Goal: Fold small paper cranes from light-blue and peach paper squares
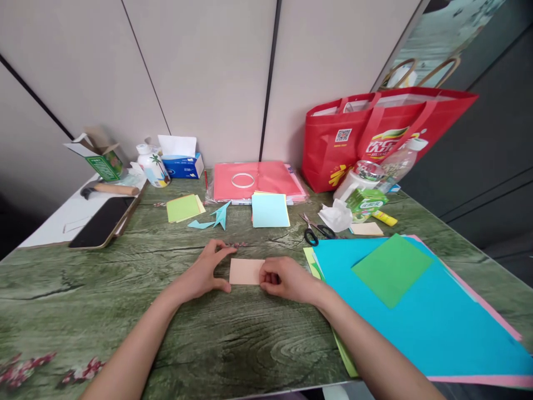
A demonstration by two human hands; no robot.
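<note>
A pale peach piece of paper [245, 271], a rectangle that looks folded, lies flat on the green wood-grain table. My left hand [205, 271] is at its left end, thumb and fingers spread apart with a gap between them, holding nothing. Over the paper's right end, my right hand [287, 279] has its fingers curled in and closed on the edge, hiding that end. Beyond the hands are a folded light-blue paper figure [219, 217] and a stack of light-blue square sheets [270, 211].
Scissors [315, 229], a crumpled tissue [336, 215] and a glue stick [385, 218] lie back right, before a red bag [345, 139]. Large blue sheets [395, 339] cover the right side. Back left are a phone [102, 221], hammer [110, 189] and green sheets [183, 208].
</note>
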